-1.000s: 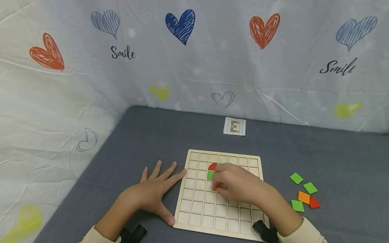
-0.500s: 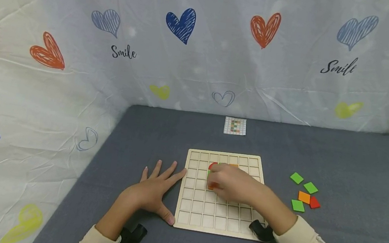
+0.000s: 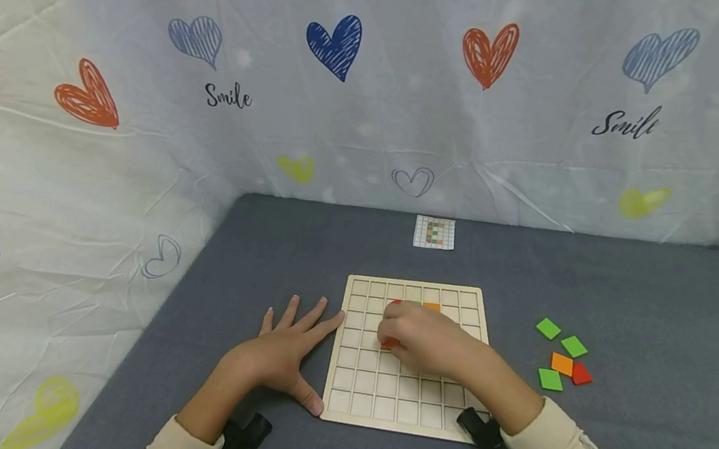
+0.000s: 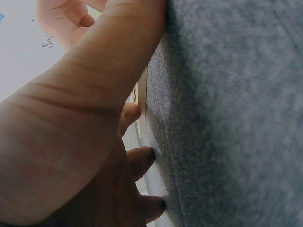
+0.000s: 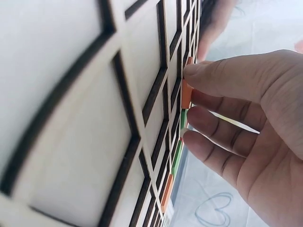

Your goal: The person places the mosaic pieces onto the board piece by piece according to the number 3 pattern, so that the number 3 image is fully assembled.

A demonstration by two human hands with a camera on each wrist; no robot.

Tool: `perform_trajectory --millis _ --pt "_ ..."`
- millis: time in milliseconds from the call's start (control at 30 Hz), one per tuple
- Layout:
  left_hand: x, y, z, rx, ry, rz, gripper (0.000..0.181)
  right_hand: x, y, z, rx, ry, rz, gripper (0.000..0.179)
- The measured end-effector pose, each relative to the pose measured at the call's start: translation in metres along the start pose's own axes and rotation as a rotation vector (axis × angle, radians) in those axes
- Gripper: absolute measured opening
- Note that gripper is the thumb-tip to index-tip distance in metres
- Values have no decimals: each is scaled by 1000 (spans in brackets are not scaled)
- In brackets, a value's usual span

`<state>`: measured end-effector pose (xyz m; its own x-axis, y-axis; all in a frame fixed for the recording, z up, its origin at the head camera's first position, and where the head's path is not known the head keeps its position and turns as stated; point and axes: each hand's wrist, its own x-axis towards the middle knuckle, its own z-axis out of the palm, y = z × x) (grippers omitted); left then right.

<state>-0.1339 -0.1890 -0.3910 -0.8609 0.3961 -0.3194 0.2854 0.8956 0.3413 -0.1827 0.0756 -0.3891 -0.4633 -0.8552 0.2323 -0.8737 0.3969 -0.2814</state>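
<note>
A wooden grid board (image 3: pixel 383 409) lies flat on the table. My left hand (image 3: pixel 275 357) is spread flat beside it, with thumb and index fingertip touching its left edge. Over the upper left part of the grid, my right hand (image 3: pixel 429 339) pinches an orange tile (image 5: pixel 186 98) between thumb and fingers, at one of the cells. Behind those fingers, a red piece (image 3: pixel 395 302), green tiles (image 5: pixel 176 158) and another orange tile (image 3: pixel 432 307) sit in the grid. The hand partly hides them in the head view.
Right of the board lie loose tiles: several green ones (image 3: pixel 550 379), an orange one (image 3: pixel 562 364) and a red piece (image 3: pixel 582 375). A small printed grid card (image 3: pixel 435 233) with a coloured pattern lies near the table's (image 3: pixel 301 247) back edge. A patterned curtain (image 3: pixel 374 119) hangs behind.
My right hand has shifted slightly left across the board with the orange tile, over the column below the red piece. My left hand stays in place.
</note>
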Motion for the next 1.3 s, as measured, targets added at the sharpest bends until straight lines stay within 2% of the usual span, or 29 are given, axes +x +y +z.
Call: perform_trajectory --millis 300,533,733,1067,1300 --pt "0 0 0 -8 -6 -1 135 -8 -2 0 -12 -3 -23 16" --pt "0 1 0 -7 -6 1 136 -19 -7 -5 20 18 -48 21" --pt "0 0 0 -2 -2 5 136 -34 -4 -12 27 17 -18 19" --pt "0 0 0 -7 -3 -2 136 -81 21 -33 39 67 151 24" --pt "0 0 0 -9 -5 -1 136 -118 40 -45 -46 89 325 22"
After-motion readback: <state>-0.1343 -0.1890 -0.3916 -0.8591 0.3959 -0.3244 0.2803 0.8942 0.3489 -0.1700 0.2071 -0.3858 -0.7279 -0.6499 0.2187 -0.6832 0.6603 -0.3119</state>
